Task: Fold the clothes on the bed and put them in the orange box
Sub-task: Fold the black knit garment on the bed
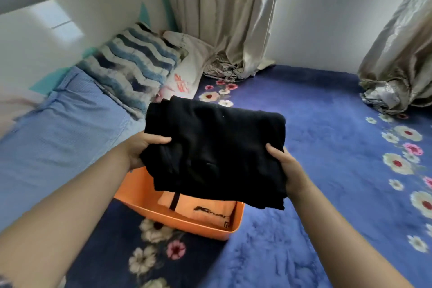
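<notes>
A folded black garment [215, 147] hangs in the air just above the orange box [187, 224], covering most of the box's opening. My left hand [142, 147] grips the garment's left edge, thumb on top. My right hand [284, 166] grips its right edge the same way. Inside the box lies a folded orange garment [205, 208] with black lettering and a black strap. The box sits on the blue floral bedspread [327, 147].
A light blue pillow [58, 128] lies at the left, with a striped blue-and-white cushion [133, 70] and a pale pillow [187, 65] behind it. Beige curtains [229, 18] hang down onto the bed at the back and right. A white headboard [70, 21] runs along the left.
</notes>
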`<state>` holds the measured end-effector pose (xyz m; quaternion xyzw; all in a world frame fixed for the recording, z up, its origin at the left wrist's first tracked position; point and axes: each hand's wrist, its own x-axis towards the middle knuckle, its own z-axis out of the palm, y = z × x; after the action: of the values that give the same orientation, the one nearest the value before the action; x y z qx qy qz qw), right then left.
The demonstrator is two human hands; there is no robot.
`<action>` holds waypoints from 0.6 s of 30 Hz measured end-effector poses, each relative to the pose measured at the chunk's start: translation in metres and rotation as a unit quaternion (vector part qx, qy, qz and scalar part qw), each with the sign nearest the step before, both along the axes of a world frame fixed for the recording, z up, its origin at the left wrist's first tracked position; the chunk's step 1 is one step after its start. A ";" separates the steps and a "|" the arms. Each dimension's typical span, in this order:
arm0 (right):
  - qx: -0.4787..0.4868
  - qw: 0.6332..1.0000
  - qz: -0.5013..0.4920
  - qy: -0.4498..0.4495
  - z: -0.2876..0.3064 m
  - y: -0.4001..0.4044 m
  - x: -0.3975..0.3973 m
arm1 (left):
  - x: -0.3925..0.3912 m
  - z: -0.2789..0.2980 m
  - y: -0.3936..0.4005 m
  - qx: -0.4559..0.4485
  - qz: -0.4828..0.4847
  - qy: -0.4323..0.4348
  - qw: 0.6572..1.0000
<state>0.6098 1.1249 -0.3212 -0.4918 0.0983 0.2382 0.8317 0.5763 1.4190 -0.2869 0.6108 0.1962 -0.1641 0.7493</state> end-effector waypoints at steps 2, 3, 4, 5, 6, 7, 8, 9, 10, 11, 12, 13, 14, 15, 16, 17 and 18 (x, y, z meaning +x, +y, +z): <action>-0.047 0.998 -0.003 0.038 -0.022 0.029 0.000 | 0.008 -0.019 0.021 0.053 0.024 0.042 0.997; -0.074 0.995 -0.003 0.064 -0.038 0.046 0.002 | 0.014 -0.035 0.033 0.074 0.021 0.064 0.995; -0.104 0.990 -0.001 0.092 -0.052 0.058 0.003 | 0.019 -0.049 0.040 0.096 0.015 0.079 0.992; -0.145 0.982 0.000 0.121 -0.065 0.069 0.004 | 0.022 -0.064 0.044 0.115 0.010 0.096 0.989; -0.185 0.971 0.002 0.154 -0.081 0.082 0.007 | 0.027 -0.080 0.049 0.126 0.001 0.117 0.985; -0.228 0.957 0.010 0.182 -0.090 0.090 0.007 | 0.028 -0.092 0.050 0.137 -0.002 0.133 0.982; -0.259 0.943 0.020 0.207 -0.103 0.099 0.009 | 0.032 -0.106 0.053 0.143 -0.009 0.145 0.979; -0.283 0.931 0.024 0.229 -0.115 0.106 0.013 | 0.036 -0.119 0.056 0.146 -0.012 0.153 0.977; -0.300 0.921 0.020 0.248 -0.127 0.113 0.017 | 0.042 -0.133 0.058 0.144 -0.015 0.158 0.977; -0.312 0.914 0.012 0.259 -0.134 0.117 0.019 | 0.045 -0.142 0.059 0.139 -0.017 0.158 0.977; -0.324 0.908 0.004 0.265 -0.140 0.120 0.021 | 0.049 -0.152 0.060 0.137 -0.021 0.158 0.978; -0.335 0.902 -0.009 0.272 -0.148 0.123 0.025 | 0.054 -0.165 0.062 0.134 -0.030 0.161 0.977; -0.348 0.896 -0.017 0.274 -0.156 0.123 0.029 | 0.058 -0.176 0.063 0.132 -0.039 0.166 0.976; -0.357 0.891 -0.019 0.281 -0.164 0.125 0.033 | 0.064 -0.189 0.066 0.129 -0.047 0.179 0.974; -0.373 0.885 -0.022 0.279 -0.168 0.126 0.036 | 0.069 -0.199 0.068 0.128 -0.053 0.195 0.971; -0.397 0.878 -0.013 0.265 -0.173 0.125 0.038 | 0.072 -0.207 0.069 0.129 -0.064 0.211 0.967; -0.427 0.872 0.006 0.241 -0.181 0.123 0.042 | 0.079 -0.219 0.070 0.133 -0.083 0.224 0.962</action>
<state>0.6514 1.2483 -0.5021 -0.7270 0.3849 0.2890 0.4897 0.6549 1.4891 -0.5059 0.6668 0.3278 -0.3309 0.5817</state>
